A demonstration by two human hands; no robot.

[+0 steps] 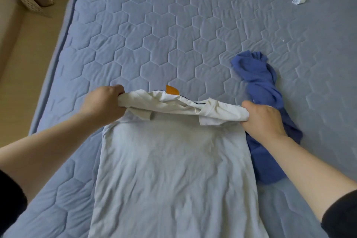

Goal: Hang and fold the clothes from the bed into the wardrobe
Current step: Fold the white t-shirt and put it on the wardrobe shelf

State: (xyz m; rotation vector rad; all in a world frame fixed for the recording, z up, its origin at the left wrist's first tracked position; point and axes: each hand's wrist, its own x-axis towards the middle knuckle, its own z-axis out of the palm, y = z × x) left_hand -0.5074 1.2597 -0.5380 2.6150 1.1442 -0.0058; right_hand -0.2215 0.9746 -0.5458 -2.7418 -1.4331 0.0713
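I'm folding the white cotton T-shirt (173, 160) lying flat on the blue quilted bed (154, 35). My left hand (103, 103) and right hand (262, 120) are each gripping a corner of the folded top edge, fingers curled tight. Risk: uneven pull skewing the fold, or snagging the crumpled blue garment (260, 87) touching my right wrist. Both arms are reaching forward, level.

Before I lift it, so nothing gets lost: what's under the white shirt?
The white shirt lies on the quilted bed cover; whatever else sits beneath it is covered, unseen.
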